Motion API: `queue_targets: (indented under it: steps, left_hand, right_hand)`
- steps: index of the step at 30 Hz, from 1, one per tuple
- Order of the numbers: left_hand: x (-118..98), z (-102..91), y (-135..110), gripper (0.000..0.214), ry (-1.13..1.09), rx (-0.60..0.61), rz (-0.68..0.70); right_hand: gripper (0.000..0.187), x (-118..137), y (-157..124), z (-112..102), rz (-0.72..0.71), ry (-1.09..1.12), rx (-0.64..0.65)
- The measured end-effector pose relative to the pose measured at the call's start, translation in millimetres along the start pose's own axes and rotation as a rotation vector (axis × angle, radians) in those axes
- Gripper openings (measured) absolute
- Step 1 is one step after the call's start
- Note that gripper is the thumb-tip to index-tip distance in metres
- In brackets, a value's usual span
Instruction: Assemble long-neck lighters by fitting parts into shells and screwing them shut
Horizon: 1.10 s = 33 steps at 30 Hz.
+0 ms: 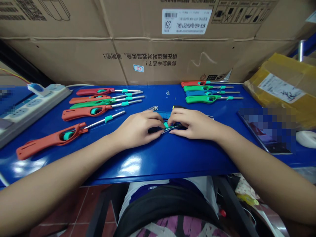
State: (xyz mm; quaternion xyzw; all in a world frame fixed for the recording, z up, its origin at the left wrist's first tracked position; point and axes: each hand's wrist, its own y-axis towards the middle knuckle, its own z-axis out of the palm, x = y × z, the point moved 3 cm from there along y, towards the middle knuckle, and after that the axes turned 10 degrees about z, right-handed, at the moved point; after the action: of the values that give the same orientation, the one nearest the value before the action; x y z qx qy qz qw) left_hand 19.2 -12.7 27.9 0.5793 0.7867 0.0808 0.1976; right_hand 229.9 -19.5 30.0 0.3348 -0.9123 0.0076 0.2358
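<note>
Left hand (138,129), right hand (195,125) curled, pinching, nearly touching.

You have bare worktop (153,161) along the near edge. A lighter row (93,112) crowds the space beyond your left hand (137,130), four lighters (202,93) line the far edge, and a tablet (266,131) lies at the right edge.

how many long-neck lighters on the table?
10: five in the left group, four in the right row, one blue lighter held by left hand and right hand. Hands may hide more.
</note>
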Motion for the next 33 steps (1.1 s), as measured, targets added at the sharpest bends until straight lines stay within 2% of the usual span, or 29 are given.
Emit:
queue_targets:
  steps: [3, 7, 11, 19, 24, 33]
  left_hand:
    - [0.4, -0.2, -0.5, 0.02, -0.005, 0.006, -0.003]
    - [0.6, -0.5, -0.5, 0.019, -0.003, 0.003, -0.01]
    - [-0.2, -0.9, -0.7, 0.02, 0.038, 0.006, 0.001]
    - [-2.4, -3.1, -0.2, 0.021, 0.116, 0.012, 0.025]
    - [-2.4, -3.3, -0.3, 0.02, 0.115, 0.012, 0.033]
    - [-1.4, -1.8, -0.3, 0.018, 0.078, -0.01, 0.026]
  right_hand:
    - [0.008, 1.5, 1.5, 3.3, -0.031, 0.001, -0.007]
    - [0.007, 1.2, 1.9, -0.3, -0.071, 0.129, -0.066]
    - [0.004, -4.2, 1.4, -6.9, 0.045, 0.23, -0.108]
    - [0.007, -11.1, 0.2, -7.9, 0.162, 0.413, -0.043]
    - [0.005, -11.3, 0.6, -9.8, 0.128, 0.353, -0.052]
    - [0.007, -9.3, 2.1, -3.9, 0.081, 0.204, 0.019]
